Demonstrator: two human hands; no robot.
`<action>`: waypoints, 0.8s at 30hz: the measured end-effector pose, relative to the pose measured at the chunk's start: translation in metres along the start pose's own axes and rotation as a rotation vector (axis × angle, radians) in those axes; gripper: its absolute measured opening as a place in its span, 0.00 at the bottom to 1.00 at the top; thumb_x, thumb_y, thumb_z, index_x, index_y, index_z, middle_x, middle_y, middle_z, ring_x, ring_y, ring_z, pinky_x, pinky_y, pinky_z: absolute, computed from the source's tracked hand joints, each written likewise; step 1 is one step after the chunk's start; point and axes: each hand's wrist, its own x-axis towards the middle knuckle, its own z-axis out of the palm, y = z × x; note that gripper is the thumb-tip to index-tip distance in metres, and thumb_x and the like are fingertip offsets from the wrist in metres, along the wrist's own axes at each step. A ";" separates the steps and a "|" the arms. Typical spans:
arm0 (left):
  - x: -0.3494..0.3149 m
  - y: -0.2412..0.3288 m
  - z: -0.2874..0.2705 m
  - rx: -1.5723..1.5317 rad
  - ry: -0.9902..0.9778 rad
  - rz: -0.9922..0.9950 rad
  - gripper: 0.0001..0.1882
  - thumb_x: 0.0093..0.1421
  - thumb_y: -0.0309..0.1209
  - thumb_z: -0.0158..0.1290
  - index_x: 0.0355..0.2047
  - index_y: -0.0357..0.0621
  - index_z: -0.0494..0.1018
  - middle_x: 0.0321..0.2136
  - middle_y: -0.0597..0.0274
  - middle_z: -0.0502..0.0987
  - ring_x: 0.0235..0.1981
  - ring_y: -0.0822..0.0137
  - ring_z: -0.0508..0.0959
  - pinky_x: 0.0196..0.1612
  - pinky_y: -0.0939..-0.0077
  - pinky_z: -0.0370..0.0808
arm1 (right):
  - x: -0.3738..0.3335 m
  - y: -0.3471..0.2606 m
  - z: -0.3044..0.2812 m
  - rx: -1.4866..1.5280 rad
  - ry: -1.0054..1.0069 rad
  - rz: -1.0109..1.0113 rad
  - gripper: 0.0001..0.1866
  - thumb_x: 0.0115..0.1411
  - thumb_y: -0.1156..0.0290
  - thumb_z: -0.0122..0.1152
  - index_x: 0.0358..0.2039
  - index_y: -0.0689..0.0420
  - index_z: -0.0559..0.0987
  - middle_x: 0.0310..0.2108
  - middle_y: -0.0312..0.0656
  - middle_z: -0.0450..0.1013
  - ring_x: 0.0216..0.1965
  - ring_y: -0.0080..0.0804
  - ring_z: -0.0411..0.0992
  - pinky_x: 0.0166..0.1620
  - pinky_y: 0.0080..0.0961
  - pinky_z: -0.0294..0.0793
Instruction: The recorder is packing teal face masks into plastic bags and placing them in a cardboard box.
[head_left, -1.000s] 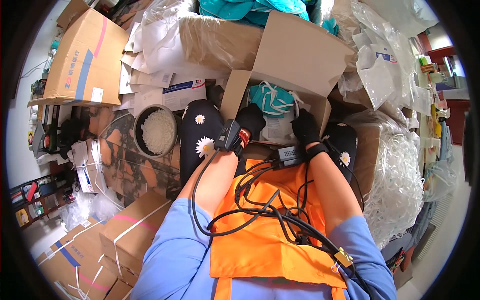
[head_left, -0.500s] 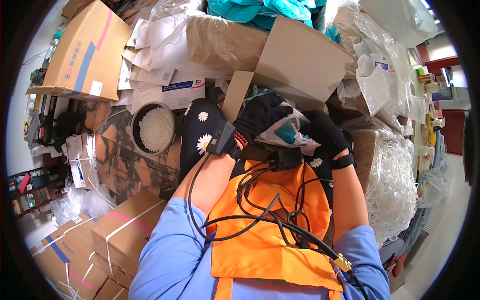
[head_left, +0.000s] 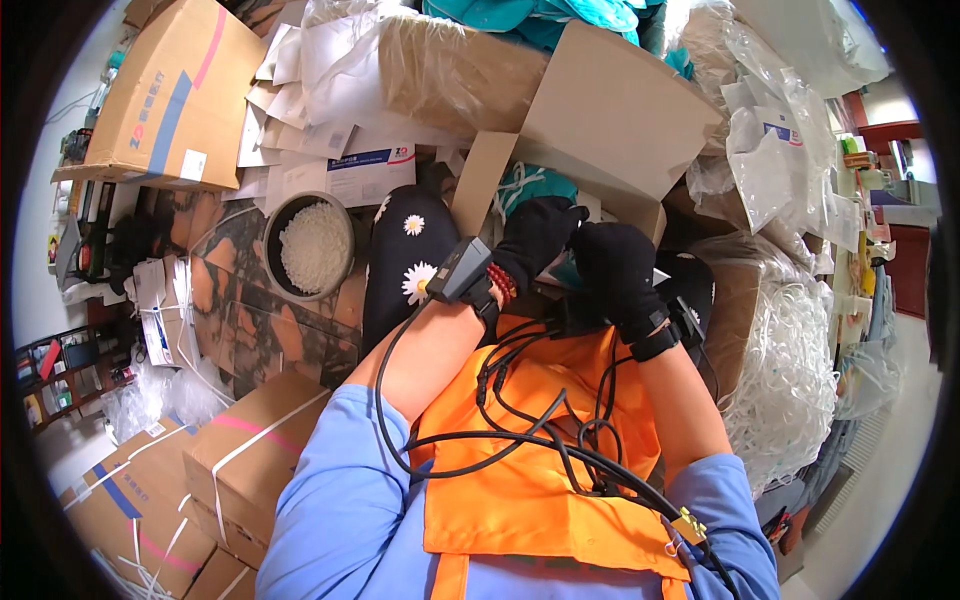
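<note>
Both hands wear black gloves and are close together over my lap, in front of an open cardboard box (head_left: 619,106). My left hand (head_left: 540,232) is closed, its fingertips at the upper edge of a plastic packet with teal contents (head_left: 566,270). My right hand (head_left: 616,262) is also closed, curled against the packet just beside the left one. Most of the packet is hidden behind the hands. Inside the box, beyond my left hand, lies a teal piece with white straps (head_left: 535,187).
A round tub of white pellets (head_left: 316,246) stands on the floor at left. Far ahead is a teal pile (head_left: 540,18) in a plastic-lined box. At right sits a bag of white cords (head_left: 785,360). Taped cartons (head_left: 255,465) are stacked lower left; black cables (head_left: 540,440) cross my orange apron.
My right hand has moved left and turned over, close to my left hand. The packet, broadly visible before, is now mostly covered. The teal piece with straps shows more plainly in the box.
</note>
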 end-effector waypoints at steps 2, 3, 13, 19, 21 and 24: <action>0.000 0.003 0.000 0.057 -0.042 -0.018 0.09 0.55 0.34 0.49 0.33 0.47 0.75 0.25 0.50 0.75 0.31 0.50 0.77 0.32 0.57 0.73 | -0.004 0.000 -0.005 -0.019 -0.080 -0.028 0.05 0.48 0.66 0.58 0.22 0.51 0.79 0.19 0.43 0.73 0.26 0.42 0.75 0.30 0.39 0.72; 0.005 -0.007 0.005 0.032 -0.162 -0.139 0.09 0.54 0.35 0.49 0.33 0.48 0.75 0.25 0.50 0.75 0.30 0.50 0.77 0.32 0.56 0.73 | -0.004 -0.003 -0.009 -0.028 -0.113 -0.051 0.04 0.47 0.67 0.58 0.23 0.52 0.79 0.19 0.43 0.73 0.26 0.41 0.75 0.30 0.38 0.72; -0.007 -0.026 0.015 0.566 -0.039 -0.362 0.10 0.56 0.37 0.48 0.28 0.52 0.78 0.26 0.55 0.78 0.26 0.54 0.79 0.29 0.58 0.75 | -0.028 0.003 -0.043 -0.114 0.396 -0.032 0.03 0.51 0.70 0.59 0.26 0.52 0.74 0.22 0.41 0.71 0.25 0.39 0.73 0.28 0.33 0.70; -0.035 -0.045 0.028 0.197 -0.540 -0.412 0.20 0.57 0.47 0.48 0.31 0.44 0.79 0.34 0.48 0.79 0.33 0.50 0.80 0.38 0.55 0.76 | -0.001 0.048 -0.026 0.031 0.432 0.336 0.09 0.54 0.72 0.56 0.37 0.52 0.76 0.27 0.43 0.72 0.29 0.42 0.74 0.29 0.36 0.73; -0.035 -0.029 0.013 0.181 -0.686 -0.445 0.22 0.54 0.49 0.51 0.30 0.42 0.79 0.34 0.44 0.78 0.37 0.48 0.79 0.42 0.56 0.74 | 0.007 0.044 -0.013 -0.016 0.346 0.237 0.10 0.53 0.73 0.55 0.37 0.53 0.76 0.29 0.44 0.72 0.30 0.43 0.75 0.30 0.38 0.74; -0.051 -0.052 0.035 0.129 -0.814 -0.454 0.21 0.54 0.47 0.53 0.31 0.39 0.79 0.35 0.42 0.78 0.39 0.47 0.78 0.44 0.59 0.74 | 0.022 0.030 0.022 -0.128 0.139 0.134 0.08 0.53 0.72 0.55 0.35 0.53 0.78 0.31 0.46 0.73 0.32 0.43 0.75 0.32 0.38 0.75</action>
